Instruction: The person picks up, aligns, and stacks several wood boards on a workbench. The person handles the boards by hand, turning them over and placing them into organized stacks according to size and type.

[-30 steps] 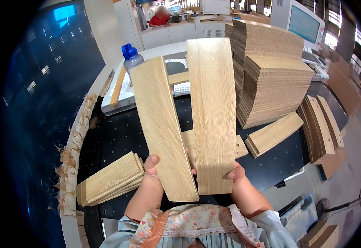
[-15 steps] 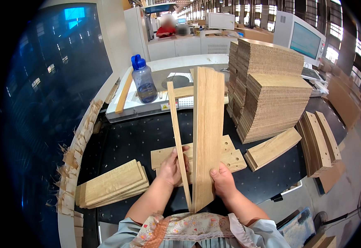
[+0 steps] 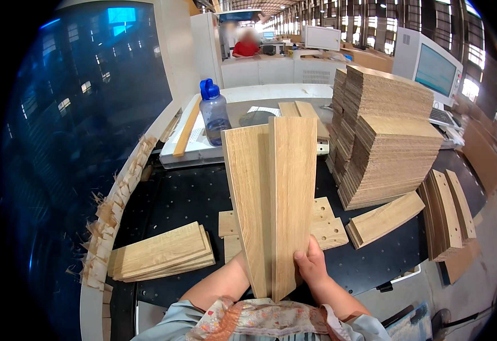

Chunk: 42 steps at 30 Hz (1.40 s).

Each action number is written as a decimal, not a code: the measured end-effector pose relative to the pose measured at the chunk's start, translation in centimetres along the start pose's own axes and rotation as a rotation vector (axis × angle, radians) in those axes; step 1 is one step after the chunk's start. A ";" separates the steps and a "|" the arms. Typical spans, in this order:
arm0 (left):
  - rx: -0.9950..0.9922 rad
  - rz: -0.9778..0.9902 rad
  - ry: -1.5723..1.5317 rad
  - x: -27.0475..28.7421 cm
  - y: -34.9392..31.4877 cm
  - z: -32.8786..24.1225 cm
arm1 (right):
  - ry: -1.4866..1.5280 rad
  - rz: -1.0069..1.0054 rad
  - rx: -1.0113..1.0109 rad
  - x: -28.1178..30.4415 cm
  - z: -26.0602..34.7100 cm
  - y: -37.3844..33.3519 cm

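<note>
And round it comes: the left board (image 3: 251, 193), nearly edge-on half a second ago, now turns its broad face up, closing the gap to the right board (image 3: 294, 193). The right fingers (image 3: 302, 257) grip that right board low on its near edge, thumb across its face. The left fingers have slipped from sight behind the left board, so their hold can't be told. Just beyond the right fingers, drilled boards (image 3: 325, 234) lie on the black tabletop (image 3: 174, 190); left of both hands, a low pile (image 3: 160, 250) sits unmoved.
</note>
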<state>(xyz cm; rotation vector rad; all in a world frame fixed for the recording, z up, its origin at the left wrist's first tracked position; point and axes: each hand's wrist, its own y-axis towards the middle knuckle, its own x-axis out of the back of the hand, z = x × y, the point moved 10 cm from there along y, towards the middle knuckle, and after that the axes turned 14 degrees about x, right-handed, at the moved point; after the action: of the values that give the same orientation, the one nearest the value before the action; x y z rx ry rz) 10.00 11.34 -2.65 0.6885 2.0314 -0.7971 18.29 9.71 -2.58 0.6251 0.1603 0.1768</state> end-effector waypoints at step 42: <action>-0.759 -0.525 -0.035 5.3 -4.9 -7.4 | 0.000 0.370 0.062 -5.5 4.7 3.2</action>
<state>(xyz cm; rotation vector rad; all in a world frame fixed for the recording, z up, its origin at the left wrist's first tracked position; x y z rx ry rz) 0.19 14.60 -2.40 -0.2940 2.2776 -0.2463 13.56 8.39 3.59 0.7127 0.0485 0.5303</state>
